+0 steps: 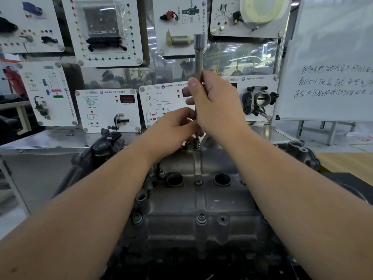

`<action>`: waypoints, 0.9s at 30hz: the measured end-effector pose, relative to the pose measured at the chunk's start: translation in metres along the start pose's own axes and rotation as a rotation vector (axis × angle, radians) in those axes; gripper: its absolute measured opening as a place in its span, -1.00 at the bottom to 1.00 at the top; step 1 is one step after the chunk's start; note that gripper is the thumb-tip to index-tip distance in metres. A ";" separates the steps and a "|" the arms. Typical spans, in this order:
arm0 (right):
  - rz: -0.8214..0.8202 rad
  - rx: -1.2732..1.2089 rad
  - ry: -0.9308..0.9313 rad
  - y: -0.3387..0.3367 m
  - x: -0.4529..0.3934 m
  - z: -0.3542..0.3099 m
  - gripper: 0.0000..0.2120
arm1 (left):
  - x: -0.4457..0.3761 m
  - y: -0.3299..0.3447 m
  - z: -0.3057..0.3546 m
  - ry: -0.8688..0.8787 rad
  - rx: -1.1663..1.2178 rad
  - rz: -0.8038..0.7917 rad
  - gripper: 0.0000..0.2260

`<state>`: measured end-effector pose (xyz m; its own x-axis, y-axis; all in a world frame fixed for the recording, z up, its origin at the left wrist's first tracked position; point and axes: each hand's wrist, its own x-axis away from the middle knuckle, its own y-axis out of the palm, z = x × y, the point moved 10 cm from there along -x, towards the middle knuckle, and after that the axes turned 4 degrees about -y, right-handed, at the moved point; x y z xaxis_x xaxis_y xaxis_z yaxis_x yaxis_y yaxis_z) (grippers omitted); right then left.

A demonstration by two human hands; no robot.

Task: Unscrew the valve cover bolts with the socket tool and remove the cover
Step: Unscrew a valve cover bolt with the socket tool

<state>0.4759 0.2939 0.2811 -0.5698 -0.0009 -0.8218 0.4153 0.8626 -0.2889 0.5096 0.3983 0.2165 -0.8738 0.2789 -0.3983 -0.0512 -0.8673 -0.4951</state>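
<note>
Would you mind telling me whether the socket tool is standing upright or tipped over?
Upright. The socket tool stands vertically, its lower end on a bolt at the valve cover's far edge, gripped by the right hand.

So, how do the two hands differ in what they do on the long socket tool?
The right hand grips the long silver socket tool high on its shaft, curled round it; the left hand sits lower, its fingers at the thin lower end near the bolt. The right hand stands more upright, while the left hand lies closer to the dark grey metal valve cover. Both hands touch the same tool.
</note>
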 end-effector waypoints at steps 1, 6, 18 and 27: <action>-0.006 -0.005 0.005 0.001 0.000 0.001 -0.78 | 0.000 0.001 0.000 0.001 0.009 -0.015 -0.87; -0.032 -0.061 0.018 0.004 0.000 0.001 -0.75 | 0.001 0.001 0.001 0.005 0.004 -0.022 -0.90; -0.045 -0.085 0.043 0.006 0.000 0.002 -0.80 | 0.000 0.002 -0.002 -0.032 0.025 -0.025 -0.87; 0.013 -0.068 0.006 -0.001 0.000 -0.001 -0.90 | 0.000 -0.001 -0.001 -0.019 -0.021 0.008 -0.81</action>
<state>0.4751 0.2937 0.2812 -0.5688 0.0135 -0.8224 0.3736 0.8950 -0.2437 0.5102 0.3995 0.2161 -0.8834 0.2636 -0.3875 -0.0340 -0.8607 -0.5079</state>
